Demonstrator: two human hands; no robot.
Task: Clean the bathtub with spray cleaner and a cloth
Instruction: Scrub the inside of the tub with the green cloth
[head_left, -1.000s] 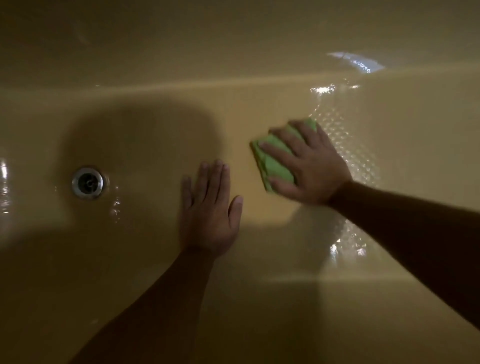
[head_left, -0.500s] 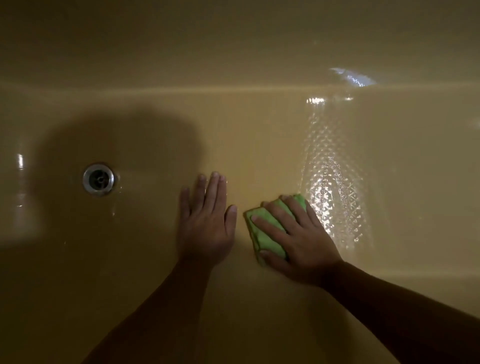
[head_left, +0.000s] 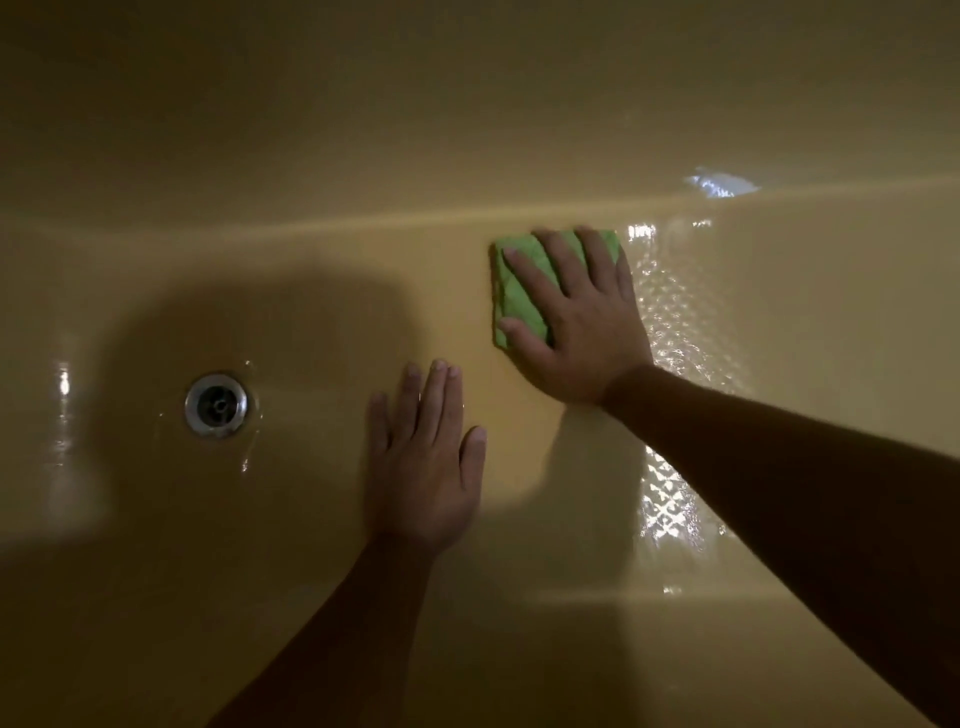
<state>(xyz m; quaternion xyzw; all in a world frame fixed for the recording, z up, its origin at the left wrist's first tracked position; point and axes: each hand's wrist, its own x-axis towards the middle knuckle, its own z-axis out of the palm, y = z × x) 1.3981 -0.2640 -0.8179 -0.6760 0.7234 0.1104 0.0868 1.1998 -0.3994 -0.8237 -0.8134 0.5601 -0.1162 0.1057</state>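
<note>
I look down into a yellow-beige bathtub (head_left: 311, 171) in dim light. My right hand (head_left: 576, 322) presses flat on a folded green cloth (head_left: 517, 291), which lies on the tub floor close under the far wall. Most of the cloth is hidden beneath the fingers and palm. My left hand (head_left: 423, 457) rests flat on the tub floor nearer to me, fingers together, holding nothing. No spray cleaner is in sight.
A round metal drain (head_left: 215, 404) sits in the floor to the left of my left hand, with small wet glints around it. A patterned non-slip patch (head_left: 670, 332) glistens to the right of the cloth. Shadow covers the near part of the tub.
My right hand slid the green cloth away from me, from beside my left hand up towards the far wall. My left hand stayed flat in place.
</note>
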